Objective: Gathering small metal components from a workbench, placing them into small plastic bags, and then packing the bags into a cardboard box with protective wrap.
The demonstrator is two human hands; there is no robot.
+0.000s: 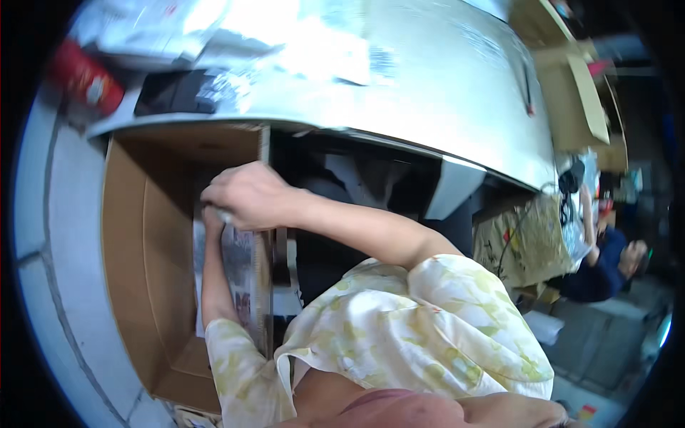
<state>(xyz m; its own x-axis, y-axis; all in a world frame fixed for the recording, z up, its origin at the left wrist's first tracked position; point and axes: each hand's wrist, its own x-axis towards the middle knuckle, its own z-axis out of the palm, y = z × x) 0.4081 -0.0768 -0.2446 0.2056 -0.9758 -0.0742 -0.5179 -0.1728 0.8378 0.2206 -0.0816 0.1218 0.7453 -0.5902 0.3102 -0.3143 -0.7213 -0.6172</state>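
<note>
Both my arms reach into an open cardboard box point(125, 264) on the left. My right hand point(250, 196) is over the box with its fingers curled closed. A small whitish bit shows under its fingers, too blurred to name. Just below it is my left hand point(212, 216), close to or touching the right one. Its fingers are mostly hidden behind the right hand. Beneath the hands, along the box's right wall, lies a flat grey-and-white thing with a shiny, printed-looking surface point(242, 274), partly covered by my left forearm.
Beyond the box runs a shiny metal-topped table point(442, 78) with a dark flat object point(175, 93) and clear plastic near its edge. A red can-shaped container point(85, 78) stands at far left. Open cartons point(571, 100) are at right, with a person in dark clothing point(603, 267) nearby.
</note>
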